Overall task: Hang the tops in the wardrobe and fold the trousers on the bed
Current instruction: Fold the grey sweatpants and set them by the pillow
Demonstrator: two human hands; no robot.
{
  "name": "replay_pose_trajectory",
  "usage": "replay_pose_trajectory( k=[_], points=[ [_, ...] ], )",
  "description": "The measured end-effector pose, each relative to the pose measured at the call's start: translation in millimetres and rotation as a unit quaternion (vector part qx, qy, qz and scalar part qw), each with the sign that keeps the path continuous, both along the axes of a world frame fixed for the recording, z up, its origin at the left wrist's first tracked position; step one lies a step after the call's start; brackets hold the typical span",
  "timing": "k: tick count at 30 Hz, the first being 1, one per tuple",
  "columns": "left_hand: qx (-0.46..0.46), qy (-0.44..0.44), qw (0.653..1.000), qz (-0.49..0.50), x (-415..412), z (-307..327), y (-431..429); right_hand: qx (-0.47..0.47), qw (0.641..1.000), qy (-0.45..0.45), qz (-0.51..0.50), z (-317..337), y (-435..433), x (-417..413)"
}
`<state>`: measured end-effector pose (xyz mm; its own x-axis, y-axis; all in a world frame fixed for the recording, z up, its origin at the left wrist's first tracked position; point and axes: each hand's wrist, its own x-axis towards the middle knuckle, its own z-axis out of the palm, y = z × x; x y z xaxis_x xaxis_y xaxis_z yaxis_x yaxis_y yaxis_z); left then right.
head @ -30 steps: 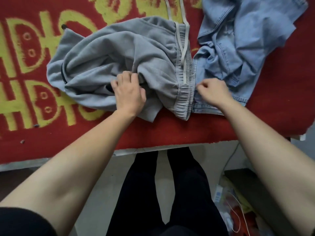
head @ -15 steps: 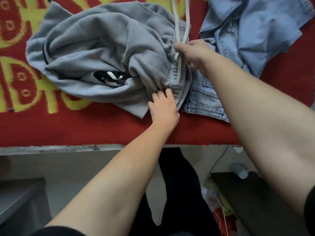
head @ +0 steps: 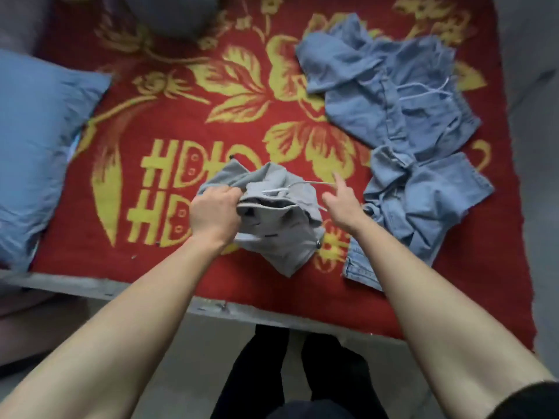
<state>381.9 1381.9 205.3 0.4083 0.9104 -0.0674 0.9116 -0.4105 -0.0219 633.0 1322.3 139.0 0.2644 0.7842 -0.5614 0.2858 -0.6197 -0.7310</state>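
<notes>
Grey sweat trousers hang bunched just above the red bed cover, near the front edge. My left hand grips their waistband from the left. My right hand is at the right of the bundle, index finger stretched out. The white drawstring runs taut to that hand's fingers. Light blue denim trousers lie crumpled at the right. A second light blue garment with a white cord lies beyond them.
A blue pillow lies at the bed's left side, and a grey rounded cushion at the far edge. The bed's grey front rail runs below my arms. My dark-trousered legs stand on the floor.
My view has pulled back from the bed. The grey trousers were lying spread out; now they are gathered and lifted. My left hand moved from the hem to the waistband, and my right hand drew out the drawstring.
</notes>
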Motion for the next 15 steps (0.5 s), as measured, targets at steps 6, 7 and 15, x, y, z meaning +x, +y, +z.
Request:
replay_pose_trajectory(
  k=[6, 7, 15],
  points=[
    [0.210, -0.094, 0.973, 0.030, -46, 136, 7, 0.015, 0.940, -0.128, 0.316, 89, 13, -58],
    [0.226, -0.100, 0.968, 0.037, -53, 153, 7, 0.027, 0.934, -0.129, 0.333, 103, 13, -72],
    [0.277, -0.177, 0.939, 0.098, -137, 247, 11, 0.197, 0.940, -0.209, 0.182, 192, 8, -155]
  ],
)
